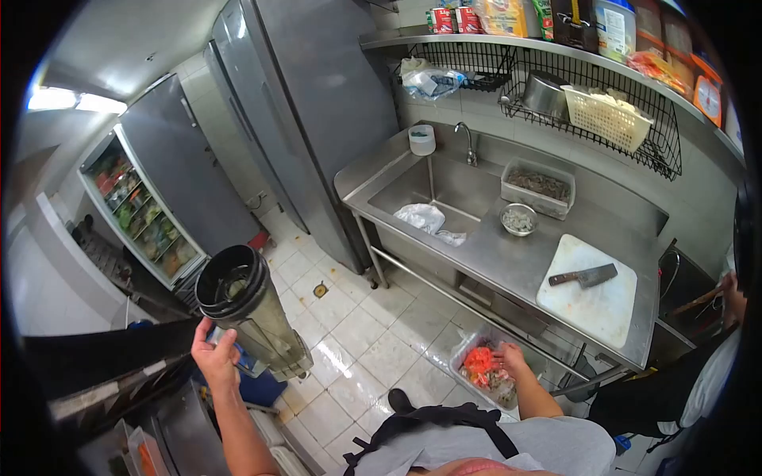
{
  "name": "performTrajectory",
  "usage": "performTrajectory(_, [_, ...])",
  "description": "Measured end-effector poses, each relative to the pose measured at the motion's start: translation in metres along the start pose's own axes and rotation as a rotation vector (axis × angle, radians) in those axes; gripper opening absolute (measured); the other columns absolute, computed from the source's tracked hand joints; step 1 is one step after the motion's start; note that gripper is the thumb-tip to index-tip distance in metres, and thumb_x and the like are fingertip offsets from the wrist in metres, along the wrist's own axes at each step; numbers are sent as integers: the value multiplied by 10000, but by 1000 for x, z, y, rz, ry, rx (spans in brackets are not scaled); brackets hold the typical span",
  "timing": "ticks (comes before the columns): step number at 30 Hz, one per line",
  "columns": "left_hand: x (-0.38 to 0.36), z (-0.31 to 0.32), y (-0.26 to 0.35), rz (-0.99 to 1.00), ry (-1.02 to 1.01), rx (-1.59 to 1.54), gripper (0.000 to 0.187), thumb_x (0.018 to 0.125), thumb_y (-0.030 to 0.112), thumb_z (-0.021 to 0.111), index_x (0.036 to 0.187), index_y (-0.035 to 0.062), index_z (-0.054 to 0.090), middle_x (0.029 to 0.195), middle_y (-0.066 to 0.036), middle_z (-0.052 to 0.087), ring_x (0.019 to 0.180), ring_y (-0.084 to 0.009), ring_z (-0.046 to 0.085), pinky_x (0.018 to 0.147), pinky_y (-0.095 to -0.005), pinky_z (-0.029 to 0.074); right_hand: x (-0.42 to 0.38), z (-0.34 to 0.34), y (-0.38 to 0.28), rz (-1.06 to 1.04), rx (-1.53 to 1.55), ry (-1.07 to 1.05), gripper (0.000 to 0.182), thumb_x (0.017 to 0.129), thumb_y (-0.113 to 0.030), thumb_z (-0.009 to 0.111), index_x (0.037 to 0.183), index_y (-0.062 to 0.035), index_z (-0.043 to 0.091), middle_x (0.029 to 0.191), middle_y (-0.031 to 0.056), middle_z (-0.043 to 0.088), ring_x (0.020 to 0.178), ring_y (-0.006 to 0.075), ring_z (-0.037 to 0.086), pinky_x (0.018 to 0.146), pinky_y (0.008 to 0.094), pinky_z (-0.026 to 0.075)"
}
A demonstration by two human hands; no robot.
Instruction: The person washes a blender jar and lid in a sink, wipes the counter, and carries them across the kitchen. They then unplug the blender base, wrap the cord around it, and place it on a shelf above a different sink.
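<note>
My left hand (215, 355) is closed around the handle of a large blender jar (266, 329). The jar is tilted, with a black collar and a clear, cloudy body. Low in front of me, my right hand (512, 359) reaches over a clear plastic tub (458, 366). Its fingers curl down beside a bright orange-red bundle (479, 366) in the tub. Pale, brownish pieces (503, 392) lie next to that bundle. The fingertips are partly hidden, and what they hold cannot be made out.
A steel sink counter (484, 254) carries a cleaver (583, 275) on a white cutting board (595, 313), a metal bowl (518, 220) and a tub of greyish shrimp-like pieces (538, 184). Another person (675, 393) stands at right. Tall fridges (325, 103) line the left; the tiled floor (357, 349) looks wet.
</note>
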State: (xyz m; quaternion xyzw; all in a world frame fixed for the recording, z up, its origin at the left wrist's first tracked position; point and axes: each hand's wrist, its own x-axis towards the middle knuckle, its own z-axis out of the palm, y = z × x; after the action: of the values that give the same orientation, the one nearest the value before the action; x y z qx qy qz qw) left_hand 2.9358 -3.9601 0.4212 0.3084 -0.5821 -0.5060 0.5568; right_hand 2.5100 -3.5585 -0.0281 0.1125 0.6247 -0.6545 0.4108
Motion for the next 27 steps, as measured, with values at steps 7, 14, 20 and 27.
performTrajectory(7, [190,52,-5,84,-110,-139,531,802,-32,679,1288,-44,466,655,27,506,416,-25,361,383,-201,255,79,-1,-15,-87,338,170,555,953,-407,506,1356,-95,286,985,215,599,638,302,605,545,476,508])
performTrajectory(14, [349,220,23,335,-193,-51,545,785,20,728,1274,-87,511,607,60,453,431,-20,331,394,-212,241,78,37,72,90,445,428,513,962,-459,444,1333,-109,392,937,224,612,778,362,620,632,551,500])
performTrajectory(20, [477,393,59,544,-276,70,597,743,140,804,1226,-108,556,620,42,487,480,-32,399,429,-227,306,69,64,138,173,549,310,421,907,-387,550,1151,-44,536,950,199,622,710,332,634,595,448,555])
performTrajectory(27, [593,579,89,1002,-154,204,586,703,276,818,1132,-80,639,917,-170,713,798,-198,675,744,-293,511,110,110,112,108,605,364,426,899,-399,575,1156,-62,530,914,171,633,678,301,635,560,441,544])
